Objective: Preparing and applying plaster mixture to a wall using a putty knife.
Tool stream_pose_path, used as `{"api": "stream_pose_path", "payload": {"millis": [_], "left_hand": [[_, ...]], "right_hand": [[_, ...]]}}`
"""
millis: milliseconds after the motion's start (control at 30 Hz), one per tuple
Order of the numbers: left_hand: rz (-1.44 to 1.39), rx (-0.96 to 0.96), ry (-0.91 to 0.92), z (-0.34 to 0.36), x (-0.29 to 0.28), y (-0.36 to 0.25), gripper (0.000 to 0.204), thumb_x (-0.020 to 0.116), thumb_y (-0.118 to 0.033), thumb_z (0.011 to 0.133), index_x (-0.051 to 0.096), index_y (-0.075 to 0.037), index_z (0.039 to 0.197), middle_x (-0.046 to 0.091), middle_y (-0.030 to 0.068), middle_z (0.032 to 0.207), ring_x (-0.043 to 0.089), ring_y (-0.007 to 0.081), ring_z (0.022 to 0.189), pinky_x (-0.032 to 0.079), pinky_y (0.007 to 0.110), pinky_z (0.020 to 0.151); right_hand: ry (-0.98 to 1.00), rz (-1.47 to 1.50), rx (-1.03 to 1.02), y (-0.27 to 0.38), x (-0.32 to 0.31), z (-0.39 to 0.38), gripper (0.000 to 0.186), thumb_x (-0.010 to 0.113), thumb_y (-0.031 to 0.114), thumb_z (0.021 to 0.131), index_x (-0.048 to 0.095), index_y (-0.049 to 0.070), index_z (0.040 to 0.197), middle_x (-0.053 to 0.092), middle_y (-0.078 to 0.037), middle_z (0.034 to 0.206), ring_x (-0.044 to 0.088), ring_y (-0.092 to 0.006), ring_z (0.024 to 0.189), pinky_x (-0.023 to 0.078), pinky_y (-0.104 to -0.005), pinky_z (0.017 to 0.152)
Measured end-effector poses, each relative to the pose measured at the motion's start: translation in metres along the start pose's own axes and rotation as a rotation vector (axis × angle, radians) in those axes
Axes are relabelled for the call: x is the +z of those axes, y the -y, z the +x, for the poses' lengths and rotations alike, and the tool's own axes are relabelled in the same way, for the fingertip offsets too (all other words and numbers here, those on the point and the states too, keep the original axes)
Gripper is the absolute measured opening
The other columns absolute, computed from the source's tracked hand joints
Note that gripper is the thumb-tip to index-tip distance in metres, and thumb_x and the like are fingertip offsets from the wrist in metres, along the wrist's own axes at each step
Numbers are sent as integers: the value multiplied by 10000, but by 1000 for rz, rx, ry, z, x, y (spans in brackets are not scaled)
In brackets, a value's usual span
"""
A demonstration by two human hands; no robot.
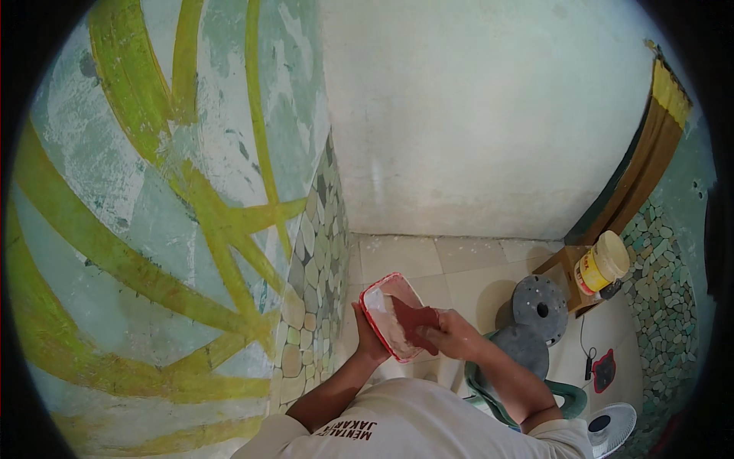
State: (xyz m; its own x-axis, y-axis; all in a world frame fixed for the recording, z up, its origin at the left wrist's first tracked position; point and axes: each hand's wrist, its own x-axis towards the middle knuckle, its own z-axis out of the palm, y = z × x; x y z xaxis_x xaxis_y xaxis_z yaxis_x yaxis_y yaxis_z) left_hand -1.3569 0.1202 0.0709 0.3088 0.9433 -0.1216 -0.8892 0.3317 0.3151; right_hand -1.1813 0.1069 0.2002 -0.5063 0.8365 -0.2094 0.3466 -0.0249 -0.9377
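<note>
My left hand [368, 340] grips the side of a red-rimmed plastic container [376, 292] that holds a pale pinkish-white paste. My right hand [447, 336] holds a flat red scraper [413, 320], its blade down inside the container over the paste. The container is tilted in front of my body, above the tiled floor.
A painted wall [138, 252] with pebble cladding is at left, a plain white wall [489, 115] ahead. At right are grey round pieces [527, 298] on green plastic, a yellow bucket [600, 262] on a wooden stand, a cord, a small red-edged object [604, 371] and a fan [612, 428].
</note>
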Motion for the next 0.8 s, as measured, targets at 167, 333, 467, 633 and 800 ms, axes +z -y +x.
{"api": "stream_pose_path", "payload": {"millis": [167, 333, 467, 633, 800], "left_hand": [[-62, 4, 19, -2, 5, 2, 789, 307, -731, 850, 395, -145, 1370, 502, 103, 1305, 501, 295, 1182, 396, 473, 1007], [-123, 21, 61, 7, 17, 4, 775, 303, -707, 858, 384, -137, 1376, 493, 115, 1303, 509, 316, 1150, 402, 490, 992], [-35, -14, 178, 11, 8, -1, 986, 271, -867, 731, 318, -160, 1416, 423, 98, 1386, 457, 301, 1236, 386, 479, 1025], [-80, -10, 139, 1, 15, 0, 980, 260, -867, 735, 308, -167, 1420, 433, 99, 1371, 464, 300, 1225, 394, 474, 1017], [-40, 26, 85, -7, 12, 4, 945, 248, -845, 763, 311, -165, 1416, 420, 93, 1381, 429, 282, 1254, 351, 451, 1055]], "right_hand": [[-98, -522, -173, -4, -6, 9, 188, 537, 116, 867, 582, 18, 1021, 648, -197, 772, 625, -337, 689, 484, -386, 616], [-330, -772, -178, 16, -1, 9, 210, 599, 172, 833, 604, 31, 988, 607, -197, 691, 582, -422, 659, 473, -452, 600], [-278, -515, -247, 29, 3, 7, 222, 628, 165, 826, 616, 23, 997, 604, -195, 717, 601, -383, 704, 478, -417, 611], [-369, -584, -308, 28, 9, 6, 199, 606, 142, 844, 617, 7, 989, 607, -219, 797, 603, -378, 776, 479, -413, 637], [-119, -720, -140, 41, 7, 8, 175, 570, 93, 831, 611, -35, 942, 612, -242, 793, 589, -428, 760, 473, -459, 664]]}}
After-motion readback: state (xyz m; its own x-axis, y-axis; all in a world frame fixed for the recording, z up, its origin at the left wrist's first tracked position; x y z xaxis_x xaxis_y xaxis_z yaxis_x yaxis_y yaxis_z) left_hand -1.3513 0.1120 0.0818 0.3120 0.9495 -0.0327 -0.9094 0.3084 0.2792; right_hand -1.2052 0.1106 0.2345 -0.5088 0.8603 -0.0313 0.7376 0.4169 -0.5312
